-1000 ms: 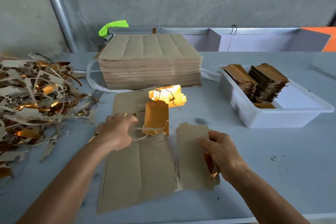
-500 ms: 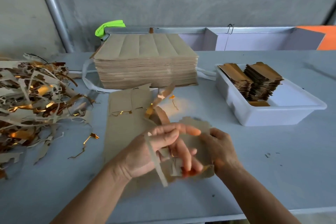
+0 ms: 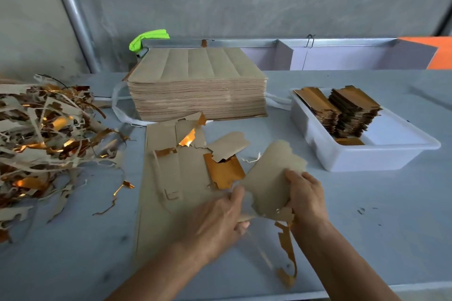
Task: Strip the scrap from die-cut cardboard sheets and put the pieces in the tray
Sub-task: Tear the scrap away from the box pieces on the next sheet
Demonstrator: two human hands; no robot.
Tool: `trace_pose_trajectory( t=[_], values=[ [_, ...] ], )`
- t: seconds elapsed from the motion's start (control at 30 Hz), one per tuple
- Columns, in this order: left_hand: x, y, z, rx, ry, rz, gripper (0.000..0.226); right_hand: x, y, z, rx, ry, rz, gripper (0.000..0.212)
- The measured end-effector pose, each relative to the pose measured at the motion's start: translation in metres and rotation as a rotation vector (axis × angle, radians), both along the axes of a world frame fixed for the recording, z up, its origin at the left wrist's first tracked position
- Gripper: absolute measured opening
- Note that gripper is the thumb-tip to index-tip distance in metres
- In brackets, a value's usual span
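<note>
A brown die-cut piece (image 3: 274, 178) is lifted off the table, and my right hand (image 3: 304, 197) grips its right edge. My left hand (image 3: 220, 220) pinches the piece's lower left edge, its fingers blurred. A thin scrap strip (image 3: 287, 254) with a gold underside dangles from the piece below my hands. The partly stripped cardboard sheet (image 3: 171, 178) lies flat to the left, with two loose pieces (image 3: 226, 171) on it, one gold side up. The white tray (image 3: 367, 156) stands at the right and holds two stacks of stripped pieces (image 3: 342, 112).
A tall stack of uncut cardboard sheets (image 3: 195, 85) sits at the back centre beside a green object (image 3: 149, 38). A heap of scrap strips (image 3: 41, 137) covers the table's left side. Small scraps (image 3: 117, 193) lie between the heap and the sheet. The table's front edge runs just below my arms.
My left hand has dropped from over the piece to its lower left edge. The piece has tilted up and to the right, and a scrap strip now hangs free below it.
</note>
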State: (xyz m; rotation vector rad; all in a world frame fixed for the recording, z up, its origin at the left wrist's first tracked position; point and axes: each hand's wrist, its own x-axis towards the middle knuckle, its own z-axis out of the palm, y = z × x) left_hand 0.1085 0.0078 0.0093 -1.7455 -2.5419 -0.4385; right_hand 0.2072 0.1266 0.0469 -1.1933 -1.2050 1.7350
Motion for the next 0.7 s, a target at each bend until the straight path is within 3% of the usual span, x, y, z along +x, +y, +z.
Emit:
trace_pose_trajectory(
  t=[0.07, 0.13, 0.27, 0.3, 0.4, 0.43, 0.5, 0.57, 0.63, 0.7],
  values=[
    [-0.003, -0.007, -0.001, -0.017, 0.025, -0.056, 0.02, 0.001, 0.007, -0.001, -0.052, 0.121, -0.087, 0.008],
    [-0.008, -0.017, -0.001, -0.015, -0.01, -0.154, 0.03, 0.002, 0.016, 0.001, -0.114, 0.268, -0.157, 0.015],
    [-0.016, -0.036, 0.005, -0.086, -0.132, -0.282, 0.024, 0.011, 0.035, 0.001, -0.017, 0.262, -0.179, 0.021],
    [-0.02, -0.041, 0.011, -0.175, -0.218, -0.328, 0.03, 0.012, 0.039, 0.0, 0.01, 0.228, -0.152, 0.023],
    [-0.042, -0.051, 0.041, -0.583, -0.448, -0.337, 0.083, 0.009, 0.045, -0.006, 0.054, 0.137, -0.071, 0.032],
    [-0.05, -0.05, 0.053, -0.6, -0.481, -0.314, 0.082, 0.007, 0.044, -0.008, 0.072, 0.104, -0.048, 0.036],
    [-0.059, -0.039, 0.062, -0.323, -0.433, -0.188, 0.054, 0.001, 0.041, -0.013, 0.102, 0.06, -0.017, 0.045],
    [-0.058, -0.016, 0.058, -0.021, -0.234, 0.026, 0.034, -0.004, 0.039, -0.017, 0.095, 0.054, 0.007, 0.057],
    [-0.05, 0.011, 0.042, 0.053, -0.029, 0.109, 0.038, -0.008, 0.036, -0.021, 0.076, 0.053, 0.039, 0.067],
    [-0.046, 0.035, 0.02, -0.02, 0.099, 0.133, 0.048, -0.008, 0.036, -0.023, 0.065, 0.044, 0.046, 0.067]
  ],
)
